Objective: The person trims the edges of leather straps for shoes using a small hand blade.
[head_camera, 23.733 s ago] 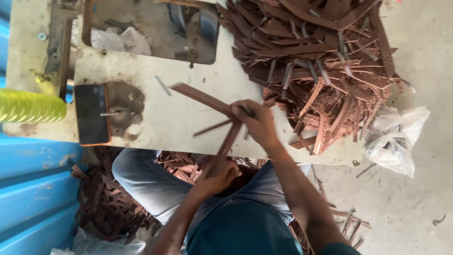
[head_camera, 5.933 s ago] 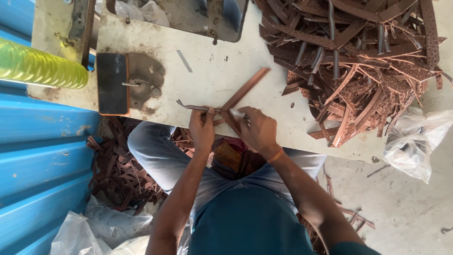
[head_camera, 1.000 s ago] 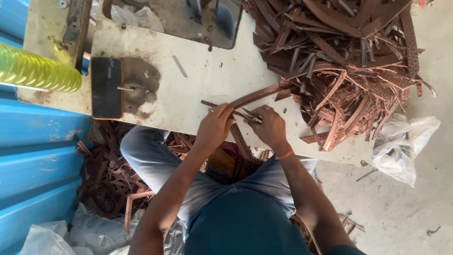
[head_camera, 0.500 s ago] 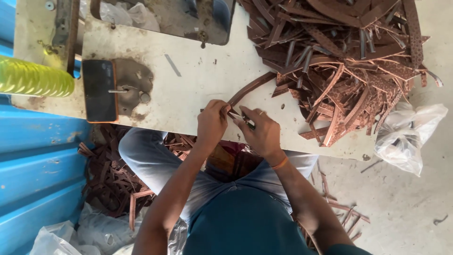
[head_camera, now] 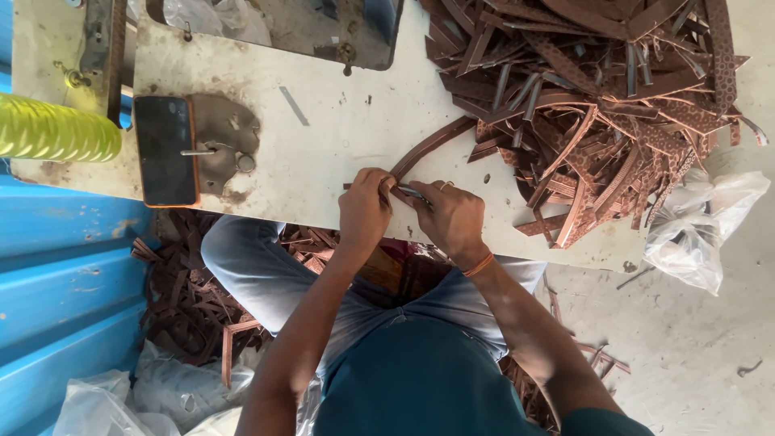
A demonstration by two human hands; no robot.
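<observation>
A long brown leather strap (head_camera: 432,145) lies on the white worktable (head_camera: 339,121), running from my hands up toward the big strap pile (head_camera: 589,97). My left hand (head_camera: 365,208) pinches the strap's near end at the table's front edge. My right hand (head_camera: 450,214) is closed beside it on a small metal tool (head_camera: 410,192) that touches the same strap end. A ring shows on a right-hand finger and an orange band on that wrist.
A dark phone (head_camera: 165,149) lies on the table's left part beside a metal plate. A yellow-green ribbed cylinder (head_camera: 56,129) sits at far left. White plastic bags (head_camera: 698,230) hang at the right. Strap offcuts (head_camera: 194,299) cover the floor by my knees; a blue wall is at left.
Both hands have stayed together at the table's front edge on the strap end. The strap now points more steeply up toward the pile.
</observation>
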